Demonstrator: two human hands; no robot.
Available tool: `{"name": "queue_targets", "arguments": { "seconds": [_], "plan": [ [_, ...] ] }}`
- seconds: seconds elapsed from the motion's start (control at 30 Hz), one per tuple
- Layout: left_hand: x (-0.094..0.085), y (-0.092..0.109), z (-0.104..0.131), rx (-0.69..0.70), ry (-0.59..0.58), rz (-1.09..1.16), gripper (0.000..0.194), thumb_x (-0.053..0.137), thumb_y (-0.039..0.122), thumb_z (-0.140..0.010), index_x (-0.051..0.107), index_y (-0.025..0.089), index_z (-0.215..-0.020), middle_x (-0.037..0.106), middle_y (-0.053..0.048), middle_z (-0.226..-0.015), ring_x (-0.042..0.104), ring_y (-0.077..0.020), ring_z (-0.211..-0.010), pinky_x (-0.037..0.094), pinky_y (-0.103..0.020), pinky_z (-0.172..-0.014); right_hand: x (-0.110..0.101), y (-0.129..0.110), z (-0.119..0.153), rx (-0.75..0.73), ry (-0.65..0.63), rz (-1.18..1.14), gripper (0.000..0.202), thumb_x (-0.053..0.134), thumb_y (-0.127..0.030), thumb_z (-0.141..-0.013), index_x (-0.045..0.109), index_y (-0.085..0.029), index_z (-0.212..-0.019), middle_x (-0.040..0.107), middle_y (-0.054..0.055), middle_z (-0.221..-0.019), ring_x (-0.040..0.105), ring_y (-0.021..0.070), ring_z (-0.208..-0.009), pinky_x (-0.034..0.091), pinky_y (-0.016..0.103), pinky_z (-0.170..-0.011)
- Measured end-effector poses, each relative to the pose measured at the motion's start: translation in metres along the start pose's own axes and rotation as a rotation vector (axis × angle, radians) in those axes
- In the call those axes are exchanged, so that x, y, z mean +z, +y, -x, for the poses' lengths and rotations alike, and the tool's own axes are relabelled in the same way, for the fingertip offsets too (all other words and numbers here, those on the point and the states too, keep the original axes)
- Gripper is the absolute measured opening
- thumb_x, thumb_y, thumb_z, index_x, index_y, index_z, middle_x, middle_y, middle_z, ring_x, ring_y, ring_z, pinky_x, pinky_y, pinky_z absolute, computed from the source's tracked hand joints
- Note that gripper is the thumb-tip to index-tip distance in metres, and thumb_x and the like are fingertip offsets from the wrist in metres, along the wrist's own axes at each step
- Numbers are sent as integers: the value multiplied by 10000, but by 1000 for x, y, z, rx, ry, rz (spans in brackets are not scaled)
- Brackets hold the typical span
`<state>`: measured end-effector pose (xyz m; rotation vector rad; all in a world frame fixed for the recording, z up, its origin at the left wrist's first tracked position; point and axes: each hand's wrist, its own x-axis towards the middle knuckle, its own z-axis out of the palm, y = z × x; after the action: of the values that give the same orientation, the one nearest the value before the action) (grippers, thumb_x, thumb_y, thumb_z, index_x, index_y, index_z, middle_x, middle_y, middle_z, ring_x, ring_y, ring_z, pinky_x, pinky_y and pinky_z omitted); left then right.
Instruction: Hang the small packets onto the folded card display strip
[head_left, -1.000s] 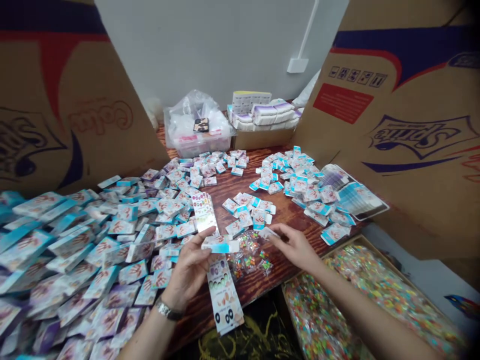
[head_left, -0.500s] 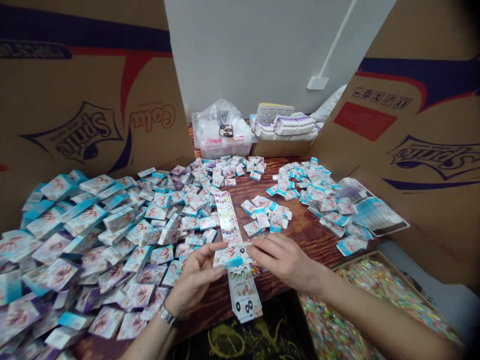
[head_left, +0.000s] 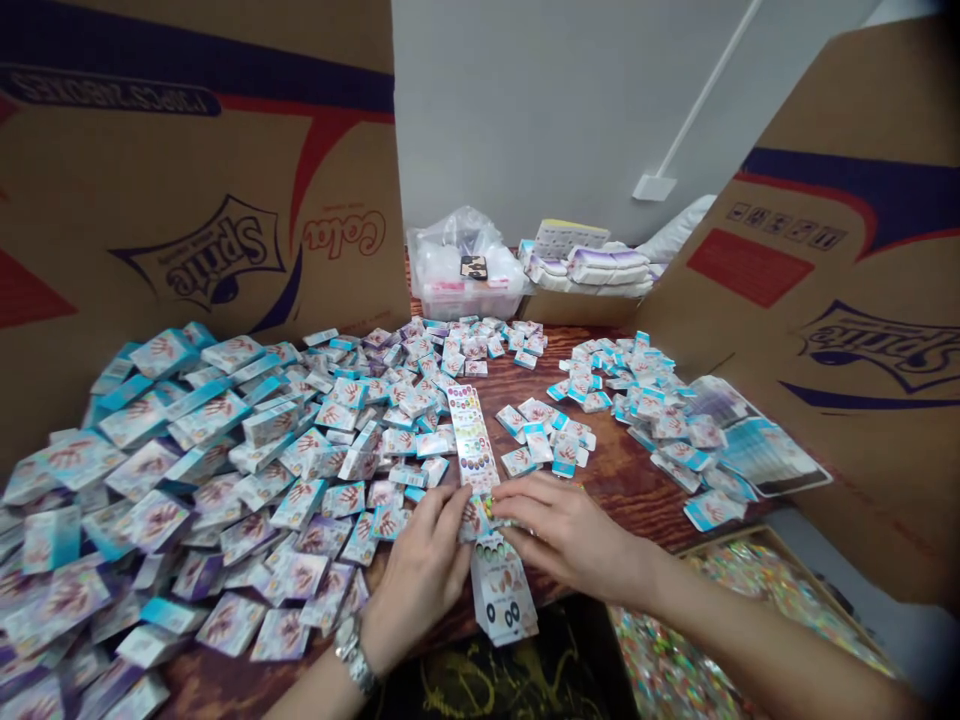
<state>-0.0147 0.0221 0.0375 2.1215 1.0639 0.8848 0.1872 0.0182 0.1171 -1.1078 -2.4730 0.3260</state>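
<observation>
A small blue-and-white box (head_left: 472, 517) printed with a hand picture is gripped in my left hand (head_left: 424, 570), which wears a metal watch. My right hand (head_left: 574, 528) reaches in from the other side, its fingertips pinching a small clear packet with yellow-green contents (head_left: 490, 507) against the box's right end. How far the packet is inside the box is hidden by the fingers. Under the hands lie long printed paper strips: one stack (head_left: 472, 437) extends beyond them, another (head_left: 504, 592) fans out over the table's front edge.
A big heap of similar boxes (head_left: 225, 460) covers the left side. Smaller groups of boxes (head_left: 538, 440) lie right of the strips. At lower right stands a carton of colourful packets (head_left: 675, 650). Large cardboard sheets (head_left: 322, 170) flank the table; a plastic tub (head_left: 469, 300) sits behind.
My left hand has turned over the box, its back now facing up. My right fingers have closed in on the box's end with the packet. The view has shifted slightly left.
</observation>
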Motion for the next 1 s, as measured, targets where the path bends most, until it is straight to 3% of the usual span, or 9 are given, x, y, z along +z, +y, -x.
{"name": "queue_targets", "arguments": {
  "seconds": [0.17,0.3,0.4,0.5,0.6,0.7,0.87,1.0],
  "plan": [
    [11,5,2,24,64,-102,579,440,87,-820,351,202,-1381,470,-160,-1288,436,-288,-1223,388,-445,-1010,17,-3,0,151,185,-208,200,469,-115,-890,573,-186,-1045,605,66,-1014,567,155,-967,491,296,-844],
    [16,6,2,14,50,-166,579,419,87,-831,301,166,-1393,472,-168,-1298,432,-275,-1235,401,-450,-1014,39,4,5,405,318,-465,143,552,-167,-839,566,-209,-976,579,42,-937,589,157,-864,507,284,-756],
    [19,4,2,36,68,-250,584,408,75,-835,271,145,-1399,469,-174,-1296,442,-265,-1228,433,-444,-993,54,9,6,584,366,-770,150,604,-221,-804,534,-214,-937,583,9,-840,597,139,-776,505,252,-685],
    [21,2,2,76,99,-328,594,414,63,-833,257,139,-1401,472,-175,-1285,455,-255,-1216,455,-418,-978,62,8,5,651,394,-870,156,623,-218,-776,523,-212,-895,580,-4,-804,592,136,-765,491,247,-684],
    [24,0,3,101,119,-370,604,419,56,-829,248,136,-1403,474,-175,-1282,456,-251,-1215,456,-405,-982,61,1,5,612,386,-728,87,583,-199,-807,528,-211,-873,579,-6,-800,576,134,-750,473,252,-687],
    [25,-1,4,101,106,-362,600,417,53,-828,261,145,-1399,466,-172,-1290,449,-256,-1218,447,-417,-989,52,-4,6,507,291,-528,53,537,-179,-848,534,-210,-891,584,0,-822,559,139,-760,456,266,-701],
    [17,3,1,24,69,-238,594,424,70,-835,265,166,-1399,475,-157,-1265,469,-245,-1190,451,-415,-975,32,0,9,290,133,-306,131,485,-163,-888,527,-203,-1005,575,58,-1004,485,200,-1028,418,357,-891],
    [10,10,-3,18,31,-112,597,435,80,-835,264,193,-1395,481,-135,-1249,485,-218,-1166,462,-378,-956,24,6,9,190,58,-286,176,478,-136,-889,512,-211,-1045,567,62,-1052,409,212,-1155,380,382,-970]
  ]
}}
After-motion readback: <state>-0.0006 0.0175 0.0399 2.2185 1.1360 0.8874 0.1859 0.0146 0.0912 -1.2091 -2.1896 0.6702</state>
